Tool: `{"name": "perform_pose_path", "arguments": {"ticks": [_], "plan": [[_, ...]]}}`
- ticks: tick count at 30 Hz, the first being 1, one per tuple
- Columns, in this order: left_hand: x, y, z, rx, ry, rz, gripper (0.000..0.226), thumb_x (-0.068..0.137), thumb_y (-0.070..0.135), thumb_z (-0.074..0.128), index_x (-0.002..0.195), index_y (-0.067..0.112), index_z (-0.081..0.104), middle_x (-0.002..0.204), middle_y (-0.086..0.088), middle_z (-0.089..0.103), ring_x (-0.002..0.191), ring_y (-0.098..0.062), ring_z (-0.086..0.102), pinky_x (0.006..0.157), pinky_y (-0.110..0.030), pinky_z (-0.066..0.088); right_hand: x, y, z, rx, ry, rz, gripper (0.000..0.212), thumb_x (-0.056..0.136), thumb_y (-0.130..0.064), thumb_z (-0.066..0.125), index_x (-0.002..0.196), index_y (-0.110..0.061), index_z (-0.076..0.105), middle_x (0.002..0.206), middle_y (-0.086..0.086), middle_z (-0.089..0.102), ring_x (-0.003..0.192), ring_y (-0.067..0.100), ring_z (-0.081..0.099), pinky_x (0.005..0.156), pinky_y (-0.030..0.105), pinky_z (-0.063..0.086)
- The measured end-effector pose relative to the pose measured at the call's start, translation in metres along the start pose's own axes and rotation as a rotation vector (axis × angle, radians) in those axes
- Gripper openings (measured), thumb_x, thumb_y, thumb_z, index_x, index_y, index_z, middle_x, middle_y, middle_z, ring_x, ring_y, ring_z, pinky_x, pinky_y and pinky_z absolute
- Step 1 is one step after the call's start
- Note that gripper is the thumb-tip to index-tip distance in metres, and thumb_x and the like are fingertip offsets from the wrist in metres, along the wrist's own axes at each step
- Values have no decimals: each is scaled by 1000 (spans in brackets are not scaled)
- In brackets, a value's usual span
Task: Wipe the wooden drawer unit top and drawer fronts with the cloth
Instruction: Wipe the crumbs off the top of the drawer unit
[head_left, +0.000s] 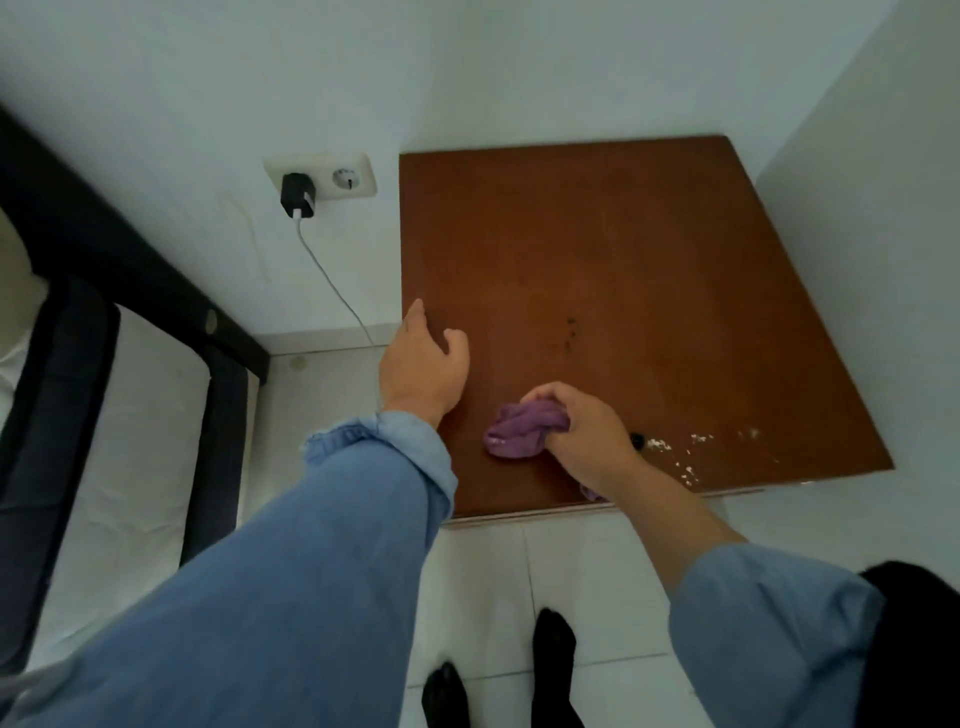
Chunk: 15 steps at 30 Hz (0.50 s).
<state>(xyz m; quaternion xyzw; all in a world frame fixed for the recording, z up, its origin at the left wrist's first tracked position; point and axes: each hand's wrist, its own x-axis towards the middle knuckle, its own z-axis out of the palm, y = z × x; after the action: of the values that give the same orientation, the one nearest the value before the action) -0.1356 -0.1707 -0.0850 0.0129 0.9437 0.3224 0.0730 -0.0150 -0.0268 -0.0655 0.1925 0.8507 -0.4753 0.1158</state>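
One wooden drawer unit top (623, 291) fills the corner between two white walls, seen from above; its drawer fronts are hidden from this angle. To its left stands one dark bed frame (93, 249) with a pale mattress. Two arms in blue sleeves reach over the tiled floor, and two feet in black socks (555, 644) stand below. The left hand (422, 364) rests flat on the top's left edge, fingers relaxed and thumb spread. The right hand (582, 431) grips one bunched purple cloth (519, 428), pressed to the wood near the front edge. White specks (691, 452) lie just right of that hand. One double wall socket (322, 176) holds one black charger (297, 196) with a white cable.
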Motion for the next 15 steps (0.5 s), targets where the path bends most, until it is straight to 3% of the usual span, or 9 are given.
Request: {"name": "perform_pose_path", "arguments": {"ticks": [2,4,6,8,11,15], "plan": [[-1,-1,-5,-36,-57,9,63,93,34,41,150,9,26,150,-11,40,135,-26,41,111,-36,33,-21,5,7,41,-16,9,37,74,5,54,95,-23,64,82,-11,67,75,8,60,55,7,41],[-6,-6,-11,-69,-94,26,63,94,33,41,150,9,25,152,-11,37,138,-26,38,113,-36,31,-36,8,12,68,-36,33,37,75,6,54,96,-22,66,78,-15,65,68,3,58,44,6,40],[-21,-14,-18,-92,-80,62,62,92,31,42,149,12,28,149,-10,41,135,-26,41,113,-38,33,-46,12,18,99,-45,43,40,72,5,56,89,-30,66,81,-11,69,78,6,63,61,18,53],[-43,-24,-25,-132,-50,66,58,90,31,43,145,14,35,143,-8,47,129,-26,46,111,-38,36,-51,13,20,120,-86,58,42,71,7,54,87,-29,66,86,-5,72,86,14,66,77,31,57],[-75,-46,-30,-183,-33,-46,52,93,17,44,143,8,37,144,-12,46,131,-28,44,109,-37,33,-55,0,19,225,-170,140,41,77,16,45,101,-11,64,88,6,66,76,16,60,59,18,49],[-102,-66,-27,-380,-79,-114,51,93,12,45,143,5,38,142,-14,49,130,-25,48,110,-42,38,-34,-31,17,311,-142,217,48,80,12,44,110,-23,56,100,12,62,61,17,50,45,24,39]]}}
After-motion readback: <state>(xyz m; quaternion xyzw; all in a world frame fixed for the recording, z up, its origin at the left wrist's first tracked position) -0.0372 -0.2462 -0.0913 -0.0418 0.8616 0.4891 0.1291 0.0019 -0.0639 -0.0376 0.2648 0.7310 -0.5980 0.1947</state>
